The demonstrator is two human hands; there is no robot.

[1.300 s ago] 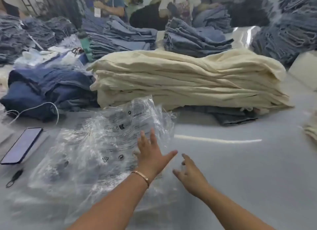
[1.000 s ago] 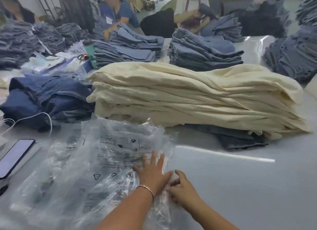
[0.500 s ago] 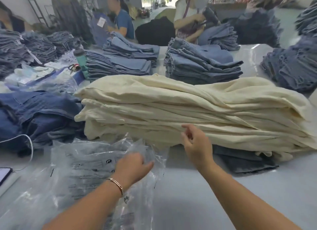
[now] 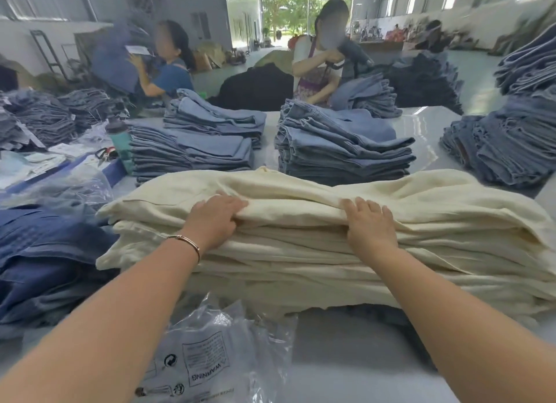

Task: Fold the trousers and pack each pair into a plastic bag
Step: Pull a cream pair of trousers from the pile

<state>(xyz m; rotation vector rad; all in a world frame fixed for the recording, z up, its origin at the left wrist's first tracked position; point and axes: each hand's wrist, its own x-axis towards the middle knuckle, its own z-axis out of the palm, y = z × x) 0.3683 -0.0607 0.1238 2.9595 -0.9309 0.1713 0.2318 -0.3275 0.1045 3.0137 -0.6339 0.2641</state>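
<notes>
- Landmark: stack of cream trousers [image 4: 301,252], lying flat on the grey desk [image 4: 346,357], centre of view.
- Left hand [image 4: 215,219]: on the near edge of the stack's top, left of centre. Grip grasping the top pair of cream trousers [image 4: 301,192]; fingers over the fold, thumb tucked under it. Thin bracelet [image 4: 188,243] on this wrist.
- Right hand [image 4: 370,225]: on the same top pair, right of centre of the stack. Fingers curled over the edge of the fold, grip grasping the cloth.
- Plastic bags [image 4: 216,357]: clear, printed with a warning panel, crumpled on the desk just in front of the stack, below the left forearm. Neither hand touches them.
- Left of the stack: heap of dark blue jeans [image 4: 45,261], touching the stack's left end.
- Behind the stack: two piles of light blue jeans [image 4: 340,143]; a teal bottle [image 4: 120,143] and scissors [image 4: 103,155] behind-left.
- Beyond those piles: two other persons [image 4: 316,71] handling garments.
</notes>
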